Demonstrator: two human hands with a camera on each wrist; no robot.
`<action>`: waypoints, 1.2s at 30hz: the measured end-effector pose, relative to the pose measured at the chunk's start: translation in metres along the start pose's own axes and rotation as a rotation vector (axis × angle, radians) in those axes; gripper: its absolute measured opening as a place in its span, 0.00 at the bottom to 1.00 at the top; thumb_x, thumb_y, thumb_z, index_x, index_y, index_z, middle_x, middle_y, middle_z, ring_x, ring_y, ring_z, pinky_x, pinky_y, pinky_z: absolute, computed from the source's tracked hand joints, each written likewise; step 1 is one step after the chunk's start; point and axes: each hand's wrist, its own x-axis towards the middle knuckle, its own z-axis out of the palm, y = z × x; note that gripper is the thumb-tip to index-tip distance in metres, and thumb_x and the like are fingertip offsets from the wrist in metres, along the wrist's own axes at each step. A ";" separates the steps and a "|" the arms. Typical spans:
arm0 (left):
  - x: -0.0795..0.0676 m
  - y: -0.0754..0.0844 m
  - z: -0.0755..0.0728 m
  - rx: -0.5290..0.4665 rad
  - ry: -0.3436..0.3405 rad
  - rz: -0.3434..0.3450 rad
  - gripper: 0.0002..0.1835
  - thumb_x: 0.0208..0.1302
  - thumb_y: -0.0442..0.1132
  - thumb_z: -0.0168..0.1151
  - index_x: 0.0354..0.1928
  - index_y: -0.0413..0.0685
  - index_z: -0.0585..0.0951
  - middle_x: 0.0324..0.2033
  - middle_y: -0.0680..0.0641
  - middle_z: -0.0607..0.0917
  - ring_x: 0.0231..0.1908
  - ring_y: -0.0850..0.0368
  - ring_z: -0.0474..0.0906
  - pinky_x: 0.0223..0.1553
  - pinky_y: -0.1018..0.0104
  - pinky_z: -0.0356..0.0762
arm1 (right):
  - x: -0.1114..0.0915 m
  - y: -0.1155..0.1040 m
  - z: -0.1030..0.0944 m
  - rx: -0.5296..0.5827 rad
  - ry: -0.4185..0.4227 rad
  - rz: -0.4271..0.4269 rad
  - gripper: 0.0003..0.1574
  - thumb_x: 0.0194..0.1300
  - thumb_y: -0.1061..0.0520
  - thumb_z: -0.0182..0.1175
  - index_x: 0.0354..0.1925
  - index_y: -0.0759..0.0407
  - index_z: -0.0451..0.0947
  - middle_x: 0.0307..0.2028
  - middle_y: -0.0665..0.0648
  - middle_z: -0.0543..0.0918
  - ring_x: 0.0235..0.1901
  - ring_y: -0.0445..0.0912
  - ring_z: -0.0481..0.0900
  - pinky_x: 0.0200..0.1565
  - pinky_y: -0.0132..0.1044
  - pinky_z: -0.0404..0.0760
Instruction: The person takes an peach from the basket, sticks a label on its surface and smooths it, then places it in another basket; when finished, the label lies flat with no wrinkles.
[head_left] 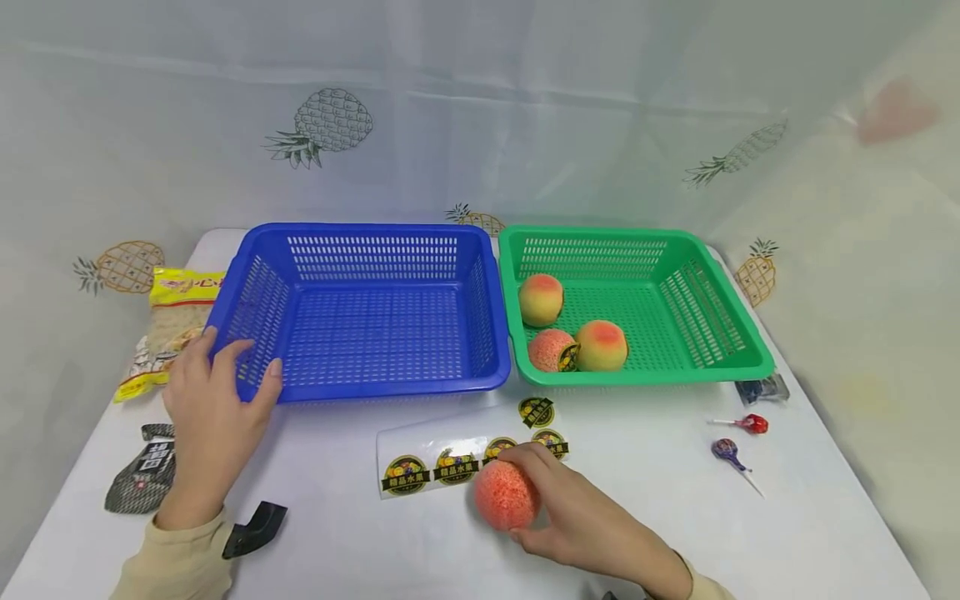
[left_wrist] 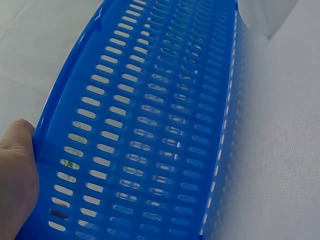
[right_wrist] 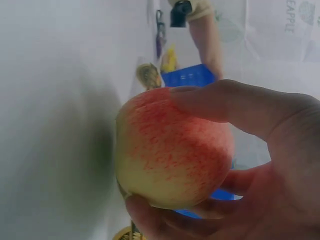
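My right hand (head_left: 573,521) grips a red-speckled peach (head_left: 506,495), thumb on one side and fingers on the other. Its yellowish side shows in the right wrist view, close over the white table. Behind the peach lies a clear sheet of round black-and-gold fruit stickers (head_left: 405,475). My left hand (head_left: 213,412) holds the near left corner of a blue plastic basket (head_left: 375,389), fingers over the rim; in the left wrist view the thumb (left_wrist: 19,137) lies at the rim. Three peaches, including one (head_left: 602,346), sit in the green basket (head_left: 645,377); one bears a sticker (head_left: 568,358).
Left of the blue basket lies a yellow-and-clear food packet (head_left: 180,312). A dark packet (head_left: 146,479) and a black curved piece (head_left: 255,530) are near my left arm. Two lollipops, one red (head_left: 753,423) and one purple (head_left: 725,450), lie at right, near a small dark packet (head_left: 763,389).
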 end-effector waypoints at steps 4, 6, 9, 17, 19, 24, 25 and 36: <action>0.000 -0.001 0.000 0.001 -0.003 0.002 0.24 0.58 0.47 0.54 0.49 0.35 0.72 0.64 0.36 0.56 0.64 0.39 0.46 0.54 0.36 0.42 | 0.000 0.002 0.005 -0.017 -0.022 0.010 0.44 0.42 0.53 0.67 0.57 0.46 0.59 0.52 0.42 0.64 0.47 0.35 0.70 0.49 0.33 0.73; 0.001 -0.001 0.001 -0.006 0.001 0.013 0.24 0.57 0.47 0.55 0.49 0.34 0.72 0.63 0.36 0.56 0.64 0.39 0.46 0.54 0.36 0.42 | -0.001 0.003 0.007 -0.041 -0.020 -0.013 0.44 0.43 0.52 0.67 0.57 0.46 0.59 0.52 0.43 0.64 0.47 0.36 0.70 0.49 0.34 0.73; 0.001 0.002 0.000 -0.023 0.029 0.031 0.24 0.56 0.46 0.56 0.49 0.34 0.72 0.62 0.36 0.57 0.63 0.40 0.47 0.55 0.38 0.39 | -0.001 0.004 0.008 -0.095 -0.005 -0.054 0.45 0.43 0.51 0.68 0.58 0.48 0.58 0.52 0.45 0.63 0.48 0.38 0.70 0.49 0.36 0.73; -0.012 0.063 -0.006 -0.166 0.368 0.326 0.18 0.53 0.47 0.57 0.33 0.36 0.80 0.41 0.37 0.78 0.46 0.40 0.68 0.53 0.53 0.46 | -0.004 0.008 0.013 -0.123 0.000 -0.085 0.48 0.45 0.50 0.68 0.60 0.50 0.54 0.53 0.47 0.61 0.49 0.38 0.69 0.50 0.37 0.73; -0.021 0.086 -0.001 -0.258 0.319 0.460 0.15 0.53 0.45 0.55 0.29 0.38 0.81 0.33 0.42 0.81 0.38 0.45 0.73 0.49 0.60 0.58 | -0.005 0.010 0.013 -0.122 -0.006 -0.082 0.49 0.45 0.49 0.68 0.61 0.50 0.54 0.54 0.47 0.61 0.49 0.38 0.70 0.49 0.37 0.74; -0.043 0.123 0.027 -0.333 -0.202 0.542 0.04 0.56 0.40 0.55 0.30 0.55 0.79 0.25 0.61 0.77 0.27 0.66 0.72 0.30 0.77 0.70 | -0.006 0.012 0.014 -0.128 -0.021 -0.081 0.50 0.45 0.46 0.67 0.62 0.50 0.53 0.55 0.47 0.60 0.48 0.39 0.71 0.49 0.38 0.74; -0.045 0.127 0.035 -0.321 -0.307 0.513 0.04 0.56 0.41 0.55 0.30 0.58 0.78 0.25 0.64 0.76 0.27 0.68 0.72 0.29 0.78 0.70 | -0.007 0.013 0.015 -0.130 -0.021 -0.084 0.50 0.45 0.46 0.67 0.62 0.50 0.53 0.55 0.47 0.60 0.48 0.39 0.71 0.49 0.38 0.74; -0.056 0.159 0.112 -0.083 -0.566 0.557 0.21 0.59 0.51 0.54 0.50 0.46 0.73 0.41 0.49 0.78 0.43 0.54 0.74 0.45 0.59 0.71 | -0.012 0.012 0.009 -0.143 -0.036 -0.077 0.53 0.48 0.45 0.65 0.66 0.50 0.48 0.58 0.49 0.58 0.54 0.40 0.66 0.51 0.39 0.72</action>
